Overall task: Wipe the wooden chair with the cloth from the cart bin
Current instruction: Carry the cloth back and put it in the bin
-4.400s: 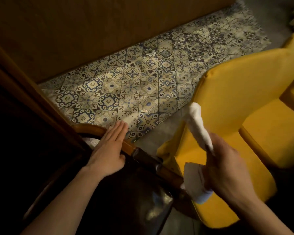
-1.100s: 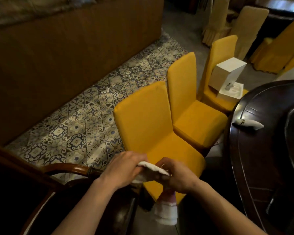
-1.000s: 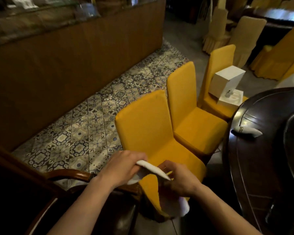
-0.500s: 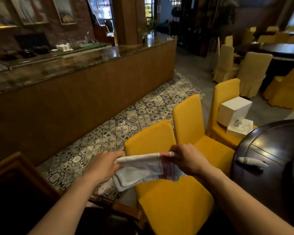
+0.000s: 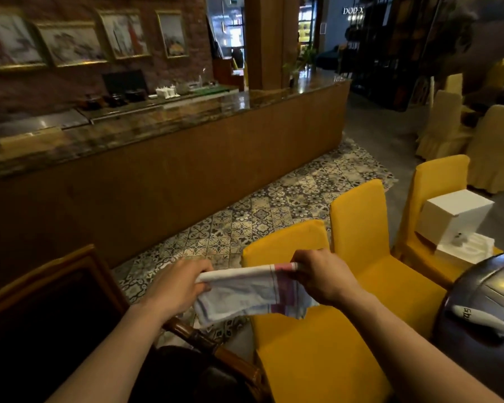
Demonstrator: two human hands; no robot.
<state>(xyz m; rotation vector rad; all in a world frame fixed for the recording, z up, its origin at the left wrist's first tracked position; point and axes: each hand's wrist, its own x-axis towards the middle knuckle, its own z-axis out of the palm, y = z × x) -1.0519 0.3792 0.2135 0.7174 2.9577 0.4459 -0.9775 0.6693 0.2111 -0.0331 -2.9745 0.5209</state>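
A: Seen at lower centre of the frame?
B: A thin white cloth (image 5: 242, 295), soft and creased, stretched level between two bare hands. Pink and purplish stripes near its right end; lower edge sagging in loose folds.

A: Grips?
B: Left hand (image 5: 177, 286) pinched shut on the left end, fingers curled around the rolled top hem. Right hand (image 5: 322, 276) clamped likewise on the striped end, thumb and fingertips bunching the fabric.

A: And the wooden chair?
B: Lower left of the frame. Wooden chair (image 5: 79, 289): warm brown rounded rail framing a dark back panel, with a curved, glossy armrest running down toward bottom centre beneath the left forearm. Cloth held above and to the right of it, not touching.

A: Behind the cloth?
B: Three yellow chairs (image 5: 358, 228) in a row from centre to right, smooth fitted fabric covers, tall rectangular backs with rounded corners. On the farthest seat, a plain white box (image 5: 454, 216), matte and cubic, over a flat white tray-like piece.

A: Far right?
B: Edge of a dark table (image 5: 489, 301), polished and reflective, curved rim, bearing a small white elongated object with dark lettering, too small to read.

A: Floor, background?
B: Patterned tiles (image 5: 245, 225), ornate blue-grey squares, beside a long wood-panelled counter (image 5: 186, 170) with a shiny stone-like top. Brick wall with framed pictures in the upper left.
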